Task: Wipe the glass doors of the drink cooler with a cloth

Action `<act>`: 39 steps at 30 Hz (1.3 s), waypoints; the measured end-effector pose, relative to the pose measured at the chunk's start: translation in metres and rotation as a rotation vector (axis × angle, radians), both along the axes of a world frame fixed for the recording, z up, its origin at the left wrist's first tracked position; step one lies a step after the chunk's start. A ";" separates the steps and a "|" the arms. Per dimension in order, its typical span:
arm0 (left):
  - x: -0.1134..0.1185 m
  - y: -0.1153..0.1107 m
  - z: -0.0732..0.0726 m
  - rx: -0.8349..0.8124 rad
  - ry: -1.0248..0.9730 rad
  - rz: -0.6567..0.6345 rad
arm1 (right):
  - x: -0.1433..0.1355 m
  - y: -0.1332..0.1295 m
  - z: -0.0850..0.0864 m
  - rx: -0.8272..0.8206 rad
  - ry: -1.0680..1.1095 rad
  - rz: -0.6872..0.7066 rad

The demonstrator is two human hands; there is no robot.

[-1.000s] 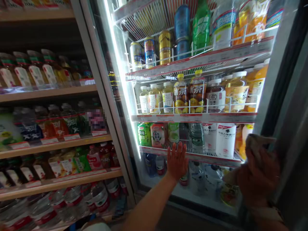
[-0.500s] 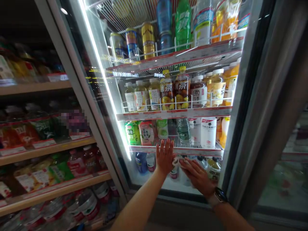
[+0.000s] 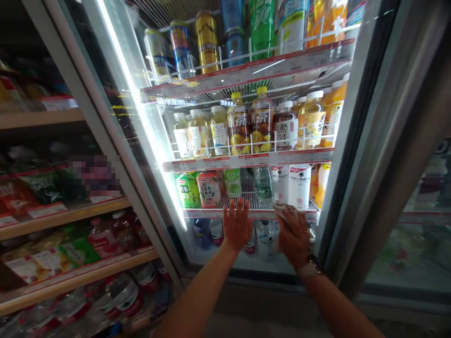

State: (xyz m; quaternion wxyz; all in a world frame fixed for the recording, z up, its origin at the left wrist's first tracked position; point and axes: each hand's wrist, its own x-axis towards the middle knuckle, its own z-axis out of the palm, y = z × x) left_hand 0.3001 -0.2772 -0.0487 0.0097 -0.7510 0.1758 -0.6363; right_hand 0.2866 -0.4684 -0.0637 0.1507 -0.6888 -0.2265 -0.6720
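Through the glass door (image 3: 243, 180) of a lit drinks fridge I see rows of bottles and cans. My left hand (image 3: 237, 227) lies flat against the glass, fingers spread, holding nothing. To its right, my right hand (image 3: 293, 234) presses a crumpled whitish cloth (image 3: 281, 206) to the glass, fingers bent over it. A watch (image 3: 314, 264) is on my right wrist. Behind the glass, close to the cloth, stand a clear green-labelled bottle (image 3: 264, 188) and a white carton-like pack (image 3: 299, 187). Part of the cloth is hidden under my fingers.
The door's metal frame (image 3: 373, 155) runs down the right side. At the left, wooden shelves (image 3: 75, 218) hold bottled drinks and packs, with large wrapped water bottles (image 3: 123, 295) at the bottom. A bright light strip (image 3: 141, 108) lines the fridge's left edge.
My right hand has slid the cloth up and to the right over the glass, away from my left hand. The left hand stays flat on the door. The view has shifted slightly.
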 end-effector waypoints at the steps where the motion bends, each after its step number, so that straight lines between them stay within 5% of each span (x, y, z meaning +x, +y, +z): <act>1: 0.001 0.001 -0.001 0.001 0.002 0.002 | -0.004 0.006 -0.010 -0.086 0.035 0.024; 5: 0.003 0.001 -0.004 0.007 -0.016 0.018 | -0.011 0.014 -0.037 -0.367 0.055 0.200; 8: 0.002 0.000 -0.002 0.008 -0.026 0.037 | -0.008 0.005 -0.031 -0.427 0.034 0.252; 10: 0.000 0.000 -0.001 0.009 -0.024 0.039 | -0.004 -0.005 -0.015 -0.334 0.029 0.186; 15: -0.002 -0.001 -0.001 0.003 0.005 0.028 | 0.010 -0.028 0.036 0.220 -0.082 -0.042; 18: -0.002 -0.002 -0.002 0.005 0.015 0.023 | 0.015 -0.021 0.043 0.314 -0.111 -0.060; 25: -0.003 -0.002 0.001 0.006 -0.017 0.013 | 0.001 0.028 -0.018 -0.129 0.027 0.100; 30: 0.000 -0.001 0.000 0.010 -0.045 0.032 | -0.007 0.020 -0.041 -0.337 0.050 0.215; 34: 0.000 -0.001 -0.001 -0.004 -0.029 0.019 | -0.003 -0.020 -0.016 -0.355 0.038 0.139; 39: -0.001 -0.001 -0.002 -0.001 0.015 0.022 | 0.009 -0.057 0.020 0.059 -0.110 -0.083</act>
